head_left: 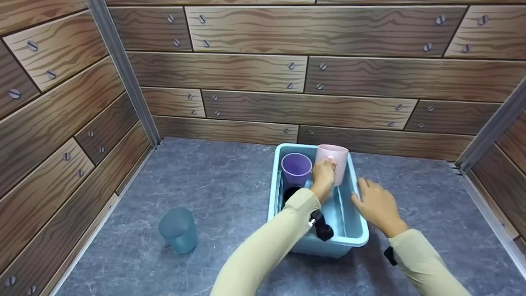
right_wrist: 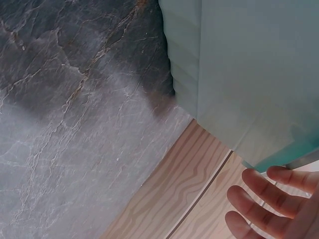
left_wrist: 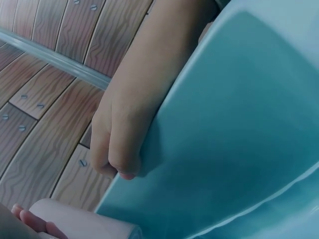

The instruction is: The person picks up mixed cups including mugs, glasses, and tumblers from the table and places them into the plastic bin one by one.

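In the head view, my left hand [head_left: 324, 174] grips a pink mug [head_left: 339, 158] at its handle side, at the far right corner inside a light blue bin [head_left: 345, 240]. The mug stands upright, its rim above the bin's edge. Beside it in the bin is a purple cup [head_left: 296, 164]; a black item [head_left: 291, 192] nearer me is partly hidden by my left forearm. My right hand [head_left: 378, 203] rests at the bin's right rim, fingers loosely extended. In the right wrist view, its relaxed fingers [right_wrist: 264, 204] are spread beside the bin's outer wall.
A teal translucent cup [head_left: 178, 230] stands on the grey marbled tabletop [head_left: 222, 185], well left of the bin. Wood-patterned panels [head_left: 246, 74] enclose the back and both sides, with metal strips [head_left: 127, 74] at the corners.
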Motion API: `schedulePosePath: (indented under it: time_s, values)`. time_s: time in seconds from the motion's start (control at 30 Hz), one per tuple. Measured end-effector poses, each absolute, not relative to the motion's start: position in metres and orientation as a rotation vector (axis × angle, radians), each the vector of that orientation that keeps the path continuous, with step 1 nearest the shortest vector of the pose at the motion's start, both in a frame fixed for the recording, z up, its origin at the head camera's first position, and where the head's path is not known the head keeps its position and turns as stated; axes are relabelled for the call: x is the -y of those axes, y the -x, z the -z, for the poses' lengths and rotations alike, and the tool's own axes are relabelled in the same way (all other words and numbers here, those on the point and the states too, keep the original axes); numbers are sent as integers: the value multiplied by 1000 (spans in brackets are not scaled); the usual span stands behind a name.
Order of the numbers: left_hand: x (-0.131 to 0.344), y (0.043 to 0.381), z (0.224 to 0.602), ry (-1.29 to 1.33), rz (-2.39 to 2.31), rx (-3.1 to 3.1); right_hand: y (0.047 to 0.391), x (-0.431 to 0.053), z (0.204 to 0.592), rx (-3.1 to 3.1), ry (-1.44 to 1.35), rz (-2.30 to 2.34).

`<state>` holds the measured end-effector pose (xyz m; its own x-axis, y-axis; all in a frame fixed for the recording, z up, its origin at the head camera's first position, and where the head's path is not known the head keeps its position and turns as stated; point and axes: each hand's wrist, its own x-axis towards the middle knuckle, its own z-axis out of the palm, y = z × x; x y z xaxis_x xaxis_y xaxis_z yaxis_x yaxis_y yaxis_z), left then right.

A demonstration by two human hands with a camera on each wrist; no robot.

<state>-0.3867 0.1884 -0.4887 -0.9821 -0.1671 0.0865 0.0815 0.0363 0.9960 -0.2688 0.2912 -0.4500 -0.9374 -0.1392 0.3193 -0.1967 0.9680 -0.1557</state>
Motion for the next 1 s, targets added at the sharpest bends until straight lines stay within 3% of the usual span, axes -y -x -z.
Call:
schedulePosePath:
  time_s: [0.27,0.43,0.5,0.8,1.0]
  values:
    - [-162,309,396,-409,2335,2028,270,-291,453,2788,-240,-267]
    - [-163,306,394,-466,2410,1956,271,-291,452,2798,-237,-257]
    - [-169,319,410,-469,2377,1969,271,-291,452,2804,-238,-251]
    - [-234,460,578,-447,2387,1976,271,-291,451,2811,-226,-256]
    - [-290,570,724,-267,2459,1714,270,-291,452,2803,-230,-251]
